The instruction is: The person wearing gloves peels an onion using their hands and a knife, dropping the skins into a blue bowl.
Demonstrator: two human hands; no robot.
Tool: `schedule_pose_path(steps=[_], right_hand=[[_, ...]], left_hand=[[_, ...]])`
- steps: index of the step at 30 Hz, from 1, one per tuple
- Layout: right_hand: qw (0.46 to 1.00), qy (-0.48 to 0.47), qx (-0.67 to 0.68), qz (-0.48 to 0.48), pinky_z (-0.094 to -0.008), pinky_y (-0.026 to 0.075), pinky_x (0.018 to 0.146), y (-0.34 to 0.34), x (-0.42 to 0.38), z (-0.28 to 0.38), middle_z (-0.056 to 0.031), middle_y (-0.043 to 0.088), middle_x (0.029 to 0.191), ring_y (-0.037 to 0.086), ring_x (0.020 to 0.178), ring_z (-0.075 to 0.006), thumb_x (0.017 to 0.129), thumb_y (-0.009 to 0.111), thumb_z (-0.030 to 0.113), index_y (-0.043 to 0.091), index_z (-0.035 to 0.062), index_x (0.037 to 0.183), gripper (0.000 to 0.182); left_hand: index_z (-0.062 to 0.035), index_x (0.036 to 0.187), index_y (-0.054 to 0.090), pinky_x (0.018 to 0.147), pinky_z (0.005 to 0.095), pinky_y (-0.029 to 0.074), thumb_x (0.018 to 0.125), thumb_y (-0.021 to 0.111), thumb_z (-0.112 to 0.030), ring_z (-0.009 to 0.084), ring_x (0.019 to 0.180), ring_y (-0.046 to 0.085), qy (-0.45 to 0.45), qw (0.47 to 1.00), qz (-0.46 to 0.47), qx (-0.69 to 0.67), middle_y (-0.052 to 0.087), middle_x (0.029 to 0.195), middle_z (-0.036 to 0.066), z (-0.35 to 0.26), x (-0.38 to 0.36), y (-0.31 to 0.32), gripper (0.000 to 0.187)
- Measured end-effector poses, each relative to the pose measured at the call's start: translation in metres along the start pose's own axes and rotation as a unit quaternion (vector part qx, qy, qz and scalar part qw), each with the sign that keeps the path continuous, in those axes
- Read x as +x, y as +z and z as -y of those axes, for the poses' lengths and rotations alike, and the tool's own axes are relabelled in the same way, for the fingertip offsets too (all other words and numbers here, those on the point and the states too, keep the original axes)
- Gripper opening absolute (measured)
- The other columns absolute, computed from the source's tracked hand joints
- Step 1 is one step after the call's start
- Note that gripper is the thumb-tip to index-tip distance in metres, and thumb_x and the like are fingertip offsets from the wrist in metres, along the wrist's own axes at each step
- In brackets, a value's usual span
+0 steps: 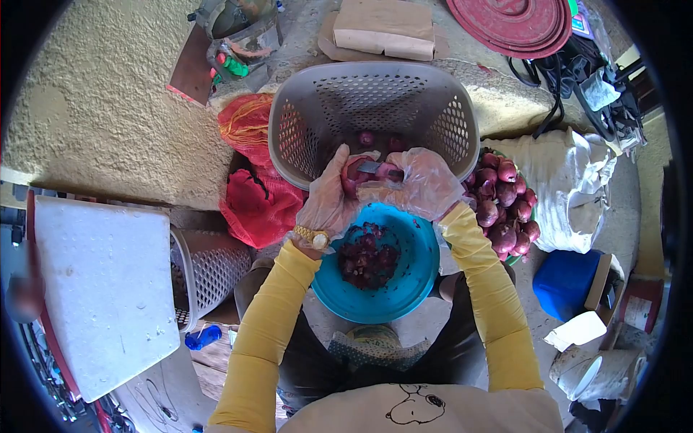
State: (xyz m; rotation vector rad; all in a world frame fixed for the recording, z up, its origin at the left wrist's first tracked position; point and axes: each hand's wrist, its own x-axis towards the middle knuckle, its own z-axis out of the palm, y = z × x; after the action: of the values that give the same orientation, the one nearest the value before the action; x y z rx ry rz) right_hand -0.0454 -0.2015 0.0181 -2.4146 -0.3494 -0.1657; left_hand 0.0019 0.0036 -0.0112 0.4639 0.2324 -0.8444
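Rough yellowish concrete ledge (pixel 108 108), ahead and left of the hands. Left hand (pixel 326 195), gloved, curled round a red onion (pixel 352 177). Right hand (pixel 426 180), gloved too, closed about a small blade (pixel 368 167) against that onion; handle hidden. Perforated basket (pixel 372 94) just beyond both hands. Blue basin (pixel 375 309) with dark peelings (pixel 368 256) below them. Heaped onions (pixel 507 193) right of the right hand.

A gray floor (pixel 415 329) carries a white sack (pixel 570 184) and a blue tub (pixel 567 285) — a rough ledge (pixel 303 47) carries flat brown cardboard (pixel 382 29).
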Motion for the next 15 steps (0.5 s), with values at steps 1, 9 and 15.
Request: schedule_pose_path(steps=[1,9,15], right_hand=[[1.0,0.0,0.0,0.0,-0.0488,0.05,0.074,0.0,-0.001,0.001,-0.0244,0.065,0.083,0.064,0.083,-0.0434,0.074,0.084,0.056,0.072,-0.0029,0.103,0.066],[0.999,0.039,-0.033,0.02,-0.0498,0.053,0.084,-0.002,-0.002,0.004,-0.0212,0.071,0.09,0.067,0.092,-0.0426,0.078,0.083,0.052,0.075,0.0052,0.1,0.052],[0.999,-0.013,-0.028,0.017,-0.0517,0.051,0.077,0.004,-0.003,-0.001,-0.0233,0.069,0.085,0.065,0.086,-0.0449,0.083,0.076,0.056,0.075,0.0006,0.104,0.059]], left_hand=[[0.0114,0.128,0.061,0.084,0.0413,0.064,0.112,0.046,-0.037,0.0341,0.099,0.072,0.013,1.0,-0.019,0.01,0.071,0.113,0.025,0.001,0.001,0.0,0.053],[0.0114,0.127,0.062,0.085,0.0401,0.063,0.111,0.048,-0.041,0.0319,0.095,0.071,0.014,0.999,-0.03,0.035,0.071,0.111,0.025,0.001,-0.001,0.004,0.056],[0.0113,0.126,0.063,0.081,0.0372,0.063,0.11,0.051,-0.043,0.0295,0.092,0.072,0.013,0.997,-0.01,0.069,0.072,0.111,0.025,-0.001,-0.003,-0.001,0.058]])
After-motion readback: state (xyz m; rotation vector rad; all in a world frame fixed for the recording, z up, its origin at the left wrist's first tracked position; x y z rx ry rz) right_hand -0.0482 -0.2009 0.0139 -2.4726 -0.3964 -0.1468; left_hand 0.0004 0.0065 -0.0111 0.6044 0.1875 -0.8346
